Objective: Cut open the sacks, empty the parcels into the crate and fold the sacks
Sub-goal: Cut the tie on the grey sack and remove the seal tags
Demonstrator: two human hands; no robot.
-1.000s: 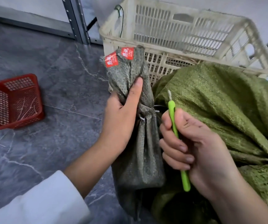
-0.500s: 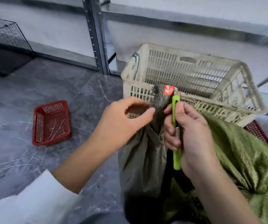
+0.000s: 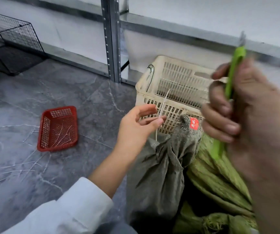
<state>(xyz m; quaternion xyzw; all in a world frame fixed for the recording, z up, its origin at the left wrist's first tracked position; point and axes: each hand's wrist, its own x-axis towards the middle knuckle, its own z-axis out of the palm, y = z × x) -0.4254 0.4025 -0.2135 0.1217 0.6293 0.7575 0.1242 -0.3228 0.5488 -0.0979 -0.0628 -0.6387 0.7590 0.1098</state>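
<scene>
1. Green plastic cutter clamped in right hand, 3 o'clock, blurred.
2. Woven grey sack slumped at 6 o'clock: soft, floppy, probably best gripped below bunched neck.
3. Thin white tie pinched by left hand, centre.
4. Cream crate at 12 o'clock, just behind sack.

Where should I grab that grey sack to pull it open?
Probably best to grip the grey sack at its bunched neck, just below the red tag. Come from above and the left: the neck stands upright there, and green sacks crowd its right side.
</scene>
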